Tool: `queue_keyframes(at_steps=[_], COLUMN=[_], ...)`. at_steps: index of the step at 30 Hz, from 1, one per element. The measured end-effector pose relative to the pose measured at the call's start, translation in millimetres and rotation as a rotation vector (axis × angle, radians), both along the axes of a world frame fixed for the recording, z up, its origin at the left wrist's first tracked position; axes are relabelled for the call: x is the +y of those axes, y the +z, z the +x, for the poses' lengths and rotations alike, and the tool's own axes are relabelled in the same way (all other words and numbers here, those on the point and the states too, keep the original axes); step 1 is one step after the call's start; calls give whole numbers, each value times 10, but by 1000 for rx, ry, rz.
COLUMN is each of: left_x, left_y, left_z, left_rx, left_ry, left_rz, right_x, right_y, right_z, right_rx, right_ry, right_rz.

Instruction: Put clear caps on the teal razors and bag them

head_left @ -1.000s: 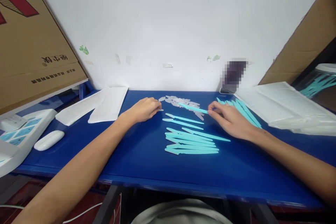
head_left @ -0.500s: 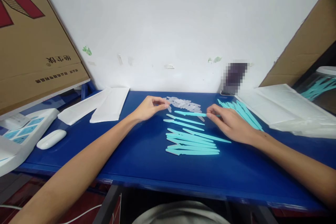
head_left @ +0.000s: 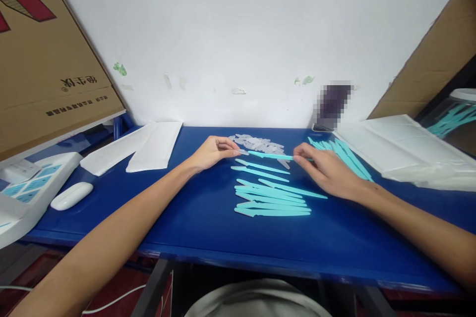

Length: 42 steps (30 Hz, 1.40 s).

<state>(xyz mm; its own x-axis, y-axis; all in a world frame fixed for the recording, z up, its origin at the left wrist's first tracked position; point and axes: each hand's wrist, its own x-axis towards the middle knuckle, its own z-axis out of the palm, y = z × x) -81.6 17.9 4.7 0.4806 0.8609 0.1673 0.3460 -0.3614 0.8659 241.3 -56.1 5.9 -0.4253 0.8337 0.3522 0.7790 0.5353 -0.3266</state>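
Note:
My right hand (head_left: 314, 166) pinches the handle end of a teal eyebrow razor (head_left: 273, 156), its blade end pointing left. My left hand (head_left: 217, 152) is closed on a small clear plastic cap (head_left: 243, 152), whose end meets or nearly meets the razor's tip. Behind them lies a heap of clear caps (head_left: 256, 142). Nearer me, two teal razors (head_left: 262, 170) lie side by side, and below them spreads a group of several more razors (head_left: 273, 200). Beside my right hand rests another pile of teal razors (head_left: 345, 156).
White padded envelopes (head_left: 154, 148) lie at left, near a white mouse-shaped case (head_left: 72, 196) and a white power strip (head_left: 40, 193). Clear plastic bags (head_left: 401, 153) and a jar of teal razors (head_left: 455, 116) are at right. A pixelated phone-like object (head_left: 330, 106) leans on the wall.
The clear cap in my left hand has turned from pointing down to lying in line with the razor. My right hand has brought the razor's tip level with it.

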Motion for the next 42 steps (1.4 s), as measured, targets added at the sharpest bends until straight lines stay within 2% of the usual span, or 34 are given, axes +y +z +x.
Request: queue_keyframes(at_steps=[4,9,11,13,17,21,23,25,28,32,35,42], left_x=[-29,-121,-146,-147,-95,-31,5,48,123,206,225,212], left_y=[-14,-16,0,17,19,-26,-57,-90,-134,-165,-154,-95], left_z=[47,231,289,294,159,13,-25,-47,-71,-85,-88,-138], left_rx=[-15,-74,-25,76,275,375,392,415,496,686,764,727], left_ry=[0,-33,-41,-80,-142,-118,-90,-29,73,71,64,85], left_rz=[-14,-49,10,145,386,431,441,453,464,393,372,578], right_x=[8,-29,-49,-58,-46,-61,-92,-121,-133,-96,-69,-44], right_y=[-12,-19,-7,6,-4,-10,28,91,187,241,253,276], right_z=[2,-64,-98,-121,-123,-81,-62,-51,-36,34,125,290], right_rx=[-10,-8,-18,-39,-86,-54,-7,-23,-164,-257,-251,-239], right_ry=[11,41,48,63,109,-16,-22,32,139,254,258,234], right_rz=[-27,-20,-4,3,-8,62,69,30,-90,-306,-414,-537])
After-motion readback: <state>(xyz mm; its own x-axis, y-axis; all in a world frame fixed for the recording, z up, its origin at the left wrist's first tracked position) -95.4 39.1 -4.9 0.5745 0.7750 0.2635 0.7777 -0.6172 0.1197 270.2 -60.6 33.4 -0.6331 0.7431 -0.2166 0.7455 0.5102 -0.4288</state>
